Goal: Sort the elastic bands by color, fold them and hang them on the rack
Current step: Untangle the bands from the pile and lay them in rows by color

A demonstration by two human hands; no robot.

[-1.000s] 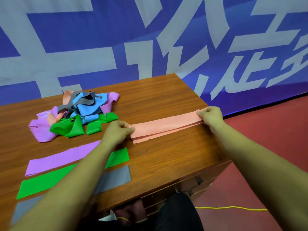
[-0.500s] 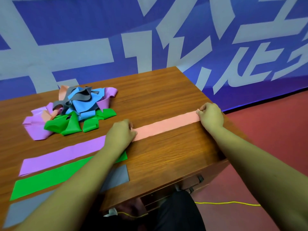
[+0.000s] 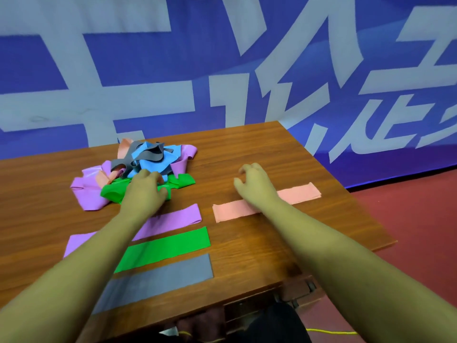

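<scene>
A tangled pile of bands (image 3: 148, 157) in grey, blue, purple, pink and green lies at the back left of the wooden table (image 3: 247, 149). My left hand (image 3: 146, 189) rests on the pile where green meets blue. Its fingertips dip into the bands, and I cannot tell whether they hold one. A folded pink band (image 3: 300, 194) lies flat on the right, released. My right hand (image 3: 254, 184) hovers just behind it with loosely curled fingers, holding nothing. Flat strips lie in a row near me: purple (image 3: 178, 216), green (image 3: 168, 246), grey (image 3: 160, 278).
A blue and white banner (image 3: 222, 58) hangs right behind the table. The table's right edge drops to a red floor (image 3: 408, 231). Drawer handles (image 3: 309, 285) show under the front edge, and a yellow cord (image 3: 331, 331) runs across the floor.
Both hands let go of the pink band, which now lies folded on the table. My left hand moved back to the pile; my right hand lifted off the band's end and moved left.
</scene>
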